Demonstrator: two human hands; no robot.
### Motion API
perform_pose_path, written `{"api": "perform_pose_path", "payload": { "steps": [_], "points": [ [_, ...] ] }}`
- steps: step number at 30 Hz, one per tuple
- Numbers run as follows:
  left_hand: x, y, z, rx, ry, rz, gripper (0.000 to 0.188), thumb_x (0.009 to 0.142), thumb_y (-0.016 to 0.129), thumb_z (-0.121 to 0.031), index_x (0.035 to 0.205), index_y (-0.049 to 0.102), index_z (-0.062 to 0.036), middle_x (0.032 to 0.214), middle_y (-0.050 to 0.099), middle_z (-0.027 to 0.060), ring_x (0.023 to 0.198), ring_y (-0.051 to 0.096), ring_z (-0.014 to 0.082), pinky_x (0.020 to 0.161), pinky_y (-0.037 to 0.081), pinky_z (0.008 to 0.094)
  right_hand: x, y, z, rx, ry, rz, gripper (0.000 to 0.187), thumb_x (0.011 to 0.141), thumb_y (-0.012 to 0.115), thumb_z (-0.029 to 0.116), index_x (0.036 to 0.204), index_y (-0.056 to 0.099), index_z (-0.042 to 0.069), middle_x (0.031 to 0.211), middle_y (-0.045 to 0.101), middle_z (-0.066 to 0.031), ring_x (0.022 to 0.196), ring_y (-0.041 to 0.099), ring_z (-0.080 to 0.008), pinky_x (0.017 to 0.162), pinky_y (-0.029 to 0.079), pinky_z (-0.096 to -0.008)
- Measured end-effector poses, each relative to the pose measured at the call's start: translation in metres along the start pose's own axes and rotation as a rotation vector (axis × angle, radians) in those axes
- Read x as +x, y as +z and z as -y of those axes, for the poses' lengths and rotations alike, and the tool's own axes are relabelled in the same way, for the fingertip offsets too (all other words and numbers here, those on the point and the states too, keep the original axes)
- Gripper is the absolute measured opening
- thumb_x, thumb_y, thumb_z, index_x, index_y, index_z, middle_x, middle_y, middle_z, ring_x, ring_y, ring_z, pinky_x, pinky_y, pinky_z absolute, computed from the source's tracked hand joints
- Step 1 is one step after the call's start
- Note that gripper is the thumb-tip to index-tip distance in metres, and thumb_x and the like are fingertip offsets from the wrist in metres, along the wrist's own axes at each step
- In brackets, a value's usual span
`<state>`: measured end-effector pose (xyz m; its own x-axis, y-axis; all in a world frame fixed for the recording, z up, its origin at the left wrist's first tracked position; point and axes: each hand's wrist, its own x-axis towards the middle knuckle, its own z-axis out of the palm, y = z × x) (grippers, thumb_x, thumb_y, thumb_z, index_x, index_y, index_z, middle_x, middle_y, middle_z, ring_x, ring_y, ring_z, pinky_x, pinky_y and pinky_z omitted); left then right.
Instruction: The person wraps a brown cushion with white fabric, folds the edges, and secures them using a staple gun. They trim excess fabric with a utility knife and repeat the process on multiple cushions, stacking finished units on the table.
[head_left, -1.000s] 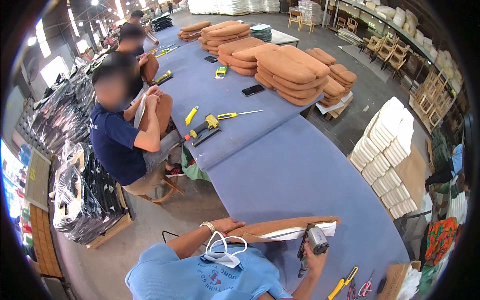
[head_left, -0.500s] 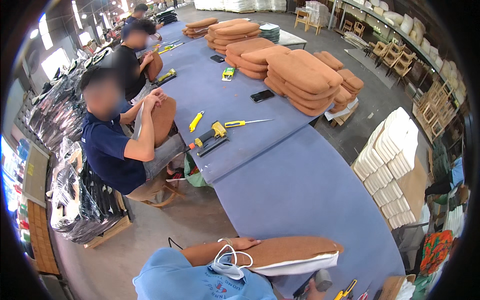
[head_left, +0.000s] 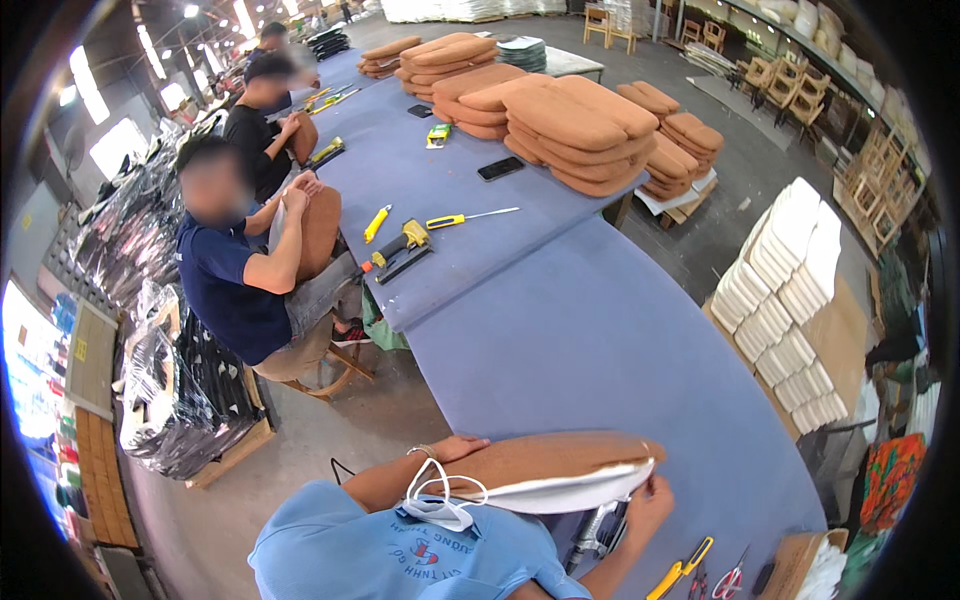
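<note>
A brown fabric seat cushion [head_left: 550, 462] with a white underside [head_left: 560, 490] is tilted up in front of me at the near table edge. My left hand [head_left: 462, 447] holds its left end from the far side. At the pointed right end, my right hand [head_left: 648, 503] pinches the cover's edge where brown meets white. Beside my right forearm is a grey staple gun [head_left: 598, 530], out of my grip and partly hidden by the cushion and my arm. A white face mask [head_left: 440, 510] hangs by its loops over my blue shirt.
A yellow cutter [head_left: 680, 570], red-handled scissors [head_left: 730, 582] and a box [head_left: 795, 565] stand near right. Across the blue table [head_left: 560, 330] lie another staple gun [head_left: 405, 250], a screwdriver [head_left: 470, 217], a phone [head_left: 500, 168] and stacked brown cushions [head_left: 580, 130]. Co-workers sit along the left side.
My right hand has let go of the staple gun and moved up to the cushion's right end. My view has shifted slightly; the left hand stays on the cushion.
</note>
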<state>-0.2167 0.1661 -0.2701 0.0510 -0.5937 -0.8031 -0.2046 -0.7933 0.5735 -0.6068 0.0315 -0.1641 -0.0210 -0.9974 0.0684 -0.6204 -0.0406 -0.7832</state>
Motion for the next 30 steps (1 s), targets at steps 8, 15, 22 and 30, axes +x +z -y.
{"api": "perform_pose_path", "payload": {
  "steps": [8,15,22,30],
  "points": [
    [0.0,-0.019,-0.034,0.466,0.364,-0.342,0.057,0.099,0.064,-0.052,0.13,0.07,-0.0045,0.113,0.075,0.0205,0.105,0.073,0.033,0.095,0.056,0.0417,0.029,-0.017,0.002,0.196,0.072,-0.009,0.036,0.096,0.071,0.015,0.129,0.063,0.002,0.126,0.064,-0.0135,0.09,0.068,-0.02,0.076,0.056,-0.0323],
    [-0.192,-0.069,-0.281,0.371,1.403,-0.573,0.04,0.1,0.069,-0.02,0.135,0.066,-0.0019,0.119,0.074,0.0153,0.097,0.074,0.028,0.088,0.057,0.0398,0.014,0.001,-0.003,0.129,-0.092,-0.004,0.038,0.094,0.069,0.008,0.13,0.062,0.002,0.139,0.056,-0.0156,0.107,0.066,-0.0269,0.083,0.059,-0.0353],
    [-0.319,-0.031,-0.319,-0.39,2.142,0.239,0.031,0.101,0.068,-0.025,0.107,0.074,0.0054,0.102,0.076,0.0215,0.085,0.076,0.0336,0.078,0.06,0.0443,-0.008,0.004,0.001,0.179,0.005,-0.057,0.04,0.092,0.068,0.007,0.131,0.061,0.001,0.145,0.053,-0.0202,0.124,0.06,-0.0326,0.095,0.056,-0.0388],
    [-0.325,-0.027,-0.325,-0.303,2.498,0.506,0.045,0.099,0.072,-0.03,0.101,0.075,0.015,0.098,0.073,0.0337,0.089,0.073,0.0372,0.076,0.06,0.0411,-0.01,0.008,0.004,-0.042,-0.086,-0.032,0.045,0.089,0.071,0.013,0.132,0.061,0.001,0.147,0.05,-0.0278,0.137,0.049,-0.0432,0.11,0.045,-0.0477]
  ]
}}
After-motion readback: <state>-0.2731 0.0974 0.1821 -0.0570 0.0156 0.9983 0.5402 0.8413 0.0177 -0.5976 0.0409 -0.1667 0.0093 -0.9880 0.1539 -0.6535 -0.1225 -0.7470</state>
